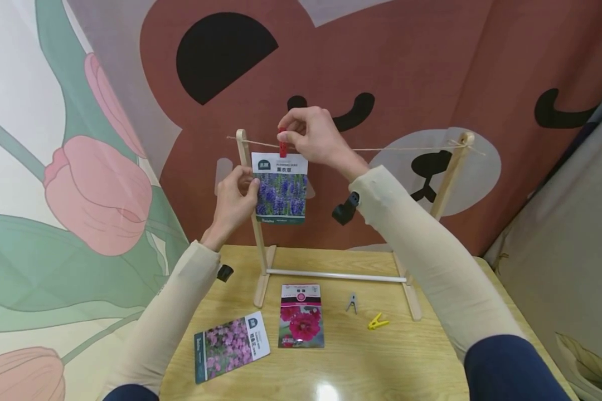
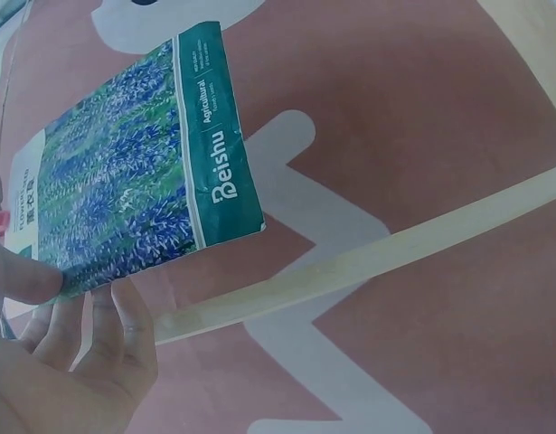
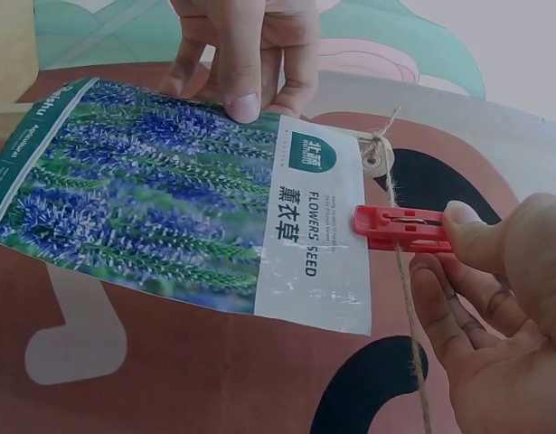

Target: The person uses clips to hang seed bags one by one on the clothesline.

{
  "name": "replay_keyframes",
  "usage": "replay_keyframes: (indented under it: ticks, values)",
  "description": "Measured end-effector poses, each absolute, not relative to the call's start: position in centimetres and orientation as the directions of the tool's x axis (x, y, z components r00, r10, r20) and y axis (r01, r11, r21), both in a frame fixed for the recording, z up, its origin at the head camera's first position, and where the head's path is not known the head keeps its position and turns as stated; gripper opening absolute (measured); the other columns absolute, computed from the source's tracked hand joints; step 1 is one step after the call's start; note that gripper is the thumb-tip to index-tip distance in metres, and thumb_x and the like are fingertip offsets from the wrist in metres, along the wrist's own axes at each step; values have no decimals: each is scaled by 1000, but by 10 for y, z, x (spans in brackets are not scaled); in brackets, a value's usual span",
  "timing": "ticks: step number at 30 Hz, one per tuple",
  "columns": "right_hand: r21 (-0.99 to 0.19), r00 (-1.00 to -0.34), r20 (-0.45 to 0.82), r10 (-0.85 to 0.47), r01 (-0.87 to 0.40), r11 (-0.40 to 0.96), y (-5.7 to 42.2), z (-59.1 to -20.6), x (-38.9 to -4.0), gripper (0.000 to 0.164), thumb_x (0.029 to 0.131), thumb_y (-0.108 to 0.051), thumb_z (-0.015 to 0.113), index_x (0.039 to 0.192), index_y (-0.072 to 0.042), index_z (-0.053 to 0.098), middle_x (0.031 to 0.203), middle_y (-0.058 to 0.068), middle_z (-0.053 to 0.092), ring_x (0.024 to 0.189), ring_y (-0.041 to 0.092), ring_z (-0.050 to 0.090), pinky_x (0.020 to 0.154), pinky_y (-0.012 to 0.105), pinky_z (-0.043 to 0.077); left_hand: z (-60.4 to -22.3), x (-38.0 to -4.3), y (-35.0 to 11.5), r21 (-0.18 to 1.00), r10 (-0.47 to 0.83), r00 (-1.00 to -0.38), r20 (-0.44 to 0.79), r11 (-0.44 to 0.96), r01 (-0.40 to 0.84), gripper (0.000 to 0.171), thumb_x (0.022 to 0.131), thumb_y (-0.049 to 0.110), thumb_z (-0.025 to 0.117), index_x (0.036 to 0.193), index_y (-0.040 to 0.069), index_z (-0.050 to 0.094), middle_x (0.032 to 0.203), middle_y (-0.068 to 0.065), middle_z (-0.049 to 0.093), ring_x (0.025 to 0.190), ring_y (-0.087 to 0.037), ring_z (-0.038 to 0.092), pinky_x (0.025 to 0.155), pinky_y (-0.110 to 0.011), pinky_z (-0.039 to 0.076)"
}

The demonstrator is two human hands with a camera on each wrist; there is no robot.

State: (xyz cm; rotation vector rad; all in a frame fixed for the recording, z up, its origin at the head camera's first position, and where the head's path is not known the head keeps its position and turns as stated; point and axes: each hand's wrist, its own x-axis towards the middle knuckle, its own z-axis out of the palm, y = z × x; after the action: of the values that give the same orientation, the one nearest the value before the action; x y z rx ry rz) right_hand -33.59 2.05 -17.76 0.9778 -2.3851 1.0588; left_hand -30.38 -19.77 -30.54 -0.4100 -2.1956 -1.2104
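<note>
A seed packet with purple-blue flowers (image 1: 281,192) hangs at the string (image 1: 401,148) near the rack's left post. My left hand (image 1: 233,200) pinches the packet's left edge between thumb and fingers. Up at its top edge, my right hand (image 1: 316,136) pinches a red clothespin (image 1: 283,146). In the right wrist view, the red clothespin (image 3: 404,228) lies across the string, its front end on the packet's white top strip. The left wrist view shows the packet's green bottom band (image 2: 219,136) tilted toward the camera.
A wooden rack (image 1: 451,172) with a white lower bar (image 1: 336,275) stands on the table (image 1: 381,367). Before it lie a pink-flower packet (image 1: 231,345), a magenta-flower packet (image 1: 301,320), a grey clothespin (image 1: 352,302) and a yellow clothespin (image 1: 378,322). A printed curtain (image 1: 406,67) hangs behind.
</note>
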Motion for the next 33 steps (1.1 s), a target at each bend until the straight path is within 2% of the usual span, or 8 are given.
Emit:
replay_keyframes:
  ticks: [13, 24, 33]
  values:
    - [-506, -720, 514, -467, -694, 512, 20, -183, -337, 25, 104, -21, 73, 122, -4, 76, 106, 10, 77, 91, 22, 67, 83, 36, 57, -306, -304, -197, 666, -19, -782, 624, 537, 518, 21, 107, 8, 61, 124, -2, 66, 106, -20, 75, 89, -34, 74, 82, -49, 61]
    - [-529, -740, 471, -480, -672, 518, 20, -184, -339, 33, 104, -27, 73, 129, -6, 74, 116, 9, 75, 101, 21, 68, 92, 36, 58, -305, -304, -198, 664, -16, -780, 626, 536, 522, 24, 108, 11, 61, 128, -2, 65, 109, -20, 75, 95, -33, 74, 84, -50, 60]
    - [-541, -750, 442, -492, -660, 521, 23, -186, -340, 36, 104, -31, 72, 133, -8, 71, 123, 8, 73, 107, 20, 69, 96, 38, 58, -306, -304, -204, 649, 19, -779, 626, 541, 535, 28, 106, 12, 63, 132, 1, 65, 119, -19, 76, 104, -33, 75, 91, -51, 60]
